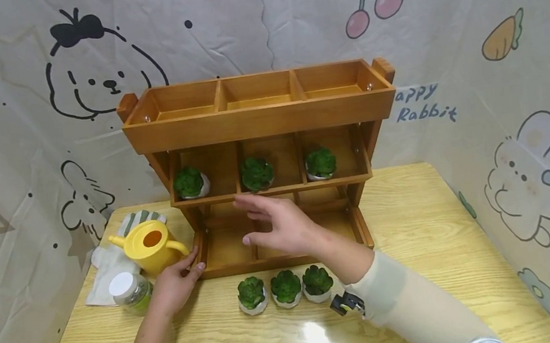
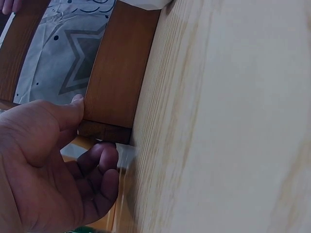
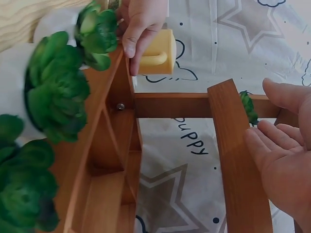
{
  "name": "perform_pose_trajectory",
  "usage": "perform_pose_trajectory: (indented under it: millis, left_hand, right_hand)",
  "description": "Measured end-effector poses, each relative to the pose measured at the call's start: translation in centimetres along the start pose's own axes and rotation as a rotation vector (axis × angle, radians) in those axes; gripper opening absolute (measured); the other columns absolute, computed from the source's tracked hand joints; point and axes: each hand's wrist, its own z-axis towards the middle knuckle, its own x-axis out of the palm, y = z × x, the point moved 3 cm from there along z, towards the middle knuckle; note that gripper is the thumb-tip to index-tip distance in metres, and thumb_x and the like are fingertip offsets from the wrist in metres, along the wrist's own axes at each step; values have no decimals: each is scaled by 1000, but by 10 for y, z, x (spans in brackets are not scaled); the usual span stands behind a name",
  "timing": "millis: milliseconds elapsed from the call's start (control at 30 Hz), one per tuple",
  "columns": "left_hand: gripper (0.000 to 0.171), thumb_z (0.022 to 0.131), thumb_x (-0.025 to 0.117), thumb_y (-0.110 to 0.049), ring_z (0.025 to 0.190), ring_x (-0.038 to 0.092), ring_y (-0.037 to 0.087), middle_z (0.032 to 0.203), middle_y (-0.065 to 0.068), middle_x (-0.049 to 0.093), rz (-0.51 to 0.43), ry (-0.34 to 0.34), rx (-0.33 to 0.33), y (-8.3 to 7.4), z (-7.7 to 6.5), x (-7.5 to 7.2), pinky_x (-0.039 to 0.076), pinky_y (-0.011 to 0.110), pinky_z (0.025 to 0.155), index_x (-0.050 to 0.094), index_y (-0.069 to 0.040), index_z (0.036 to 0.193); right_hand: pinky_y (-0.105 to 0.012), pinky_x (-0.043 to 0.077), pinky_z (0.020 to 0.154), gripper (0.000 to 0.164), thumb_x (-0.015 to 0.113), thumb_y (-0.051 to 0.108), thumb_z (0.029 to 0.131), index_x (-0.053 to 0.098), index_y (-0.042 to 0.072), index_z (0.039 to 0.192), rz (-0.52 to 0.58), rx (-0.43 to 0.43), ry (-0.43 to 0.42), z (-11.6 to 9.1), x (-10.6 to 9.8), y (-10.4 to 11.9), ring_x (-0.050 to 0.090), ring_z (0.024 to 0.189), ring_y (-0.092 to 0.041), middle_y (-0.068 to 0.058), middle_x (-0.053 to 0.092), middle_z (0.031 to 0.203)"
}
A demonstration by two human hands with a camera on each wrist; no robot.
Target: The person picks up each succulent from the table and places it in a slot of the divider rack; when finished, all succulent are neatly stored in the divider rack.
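Observation:
A three-tier wooden shelf [image 1: 259, 123] stands against the cloth backdrop, each tier split into compartments. My left hand [image 1: 176, 287] grips the shelf's lower left front corner; in the left wrist view, the thumb lies against the board's edge and the other fingers curl around the end. Before the middle tier is my right hand [image 1: 283, 224], fingers extended and nothing in them, fingertips right at that tier's front board [image 3: 243, 160]. Three potted succulents sit in the middle tier: left [image 1: 188, 182], middle [image 1: 257, 174] and right [image 1: 321, 163].
Three more potted succulents [image 1: 286, 288] stand in a row on the table before the shelf. At the left are a yellow watering can [image 1: 136, 247], a white-lidded jar [image 1: 124, 287] and a striped cloth [image 1: 103, 276]. A printed cloth [image 1: 238, 23] hangs behind.

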Motion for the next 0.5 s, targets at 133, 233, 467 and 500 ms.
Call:
perform_pose_trajectory:
  millis: [133, 233, 467, 500]
  left_hand:
    - [58, 106, 59, -45, 138, 46, 50, 151, 27, 50, 0, -5, 7, 0, 1, 0, 38, 67, 110, 46, -21, 157]
    - [58, 106, 59, -45, 137, 47, 50, 150, 27, 50, -1, -9, 11, 0, 1, -1, 39, 66, 109, 47, -20, 157]
    - [59, 106, 58, -47, 138, 46, 50, 151, 26, 50, 2, -2, 4, 1, 1, 0, 38, 67, 110, 46, -21, 158]
    - [59, 106, 58, -47, 138, 46, 49, 151, 26, 50, 0, -1, 4, 1, 1, 0, 38, 67, 110, 46, -21, 158]
  right_hand:
    - [-25, 45, 109, 74, 81, 6, 91, 45, 5, 155, 1, 15, -2, -6, 0, -5, 56, 136, -22, -9, 53, 155]
    - [-26, 45, 110, 73, 81, 9, 92, 45, 10, 156, -2, 41, 1, -11, -1, -8, 56, 136, -20, -5, 52, 156]
    - [-27, 45, 110, 74, 81, 10, 91, 45, 12, 157, -23, 55, 11, -23, -4, -14, 57, 135, -21, -3, 52, 156]
    - [-27, 46, 110, 74, 81, 10, 91, 46, 12, 156, -27, 54, 12, -24, -4, -15, 58, 135, -22, -3, 52, 155]
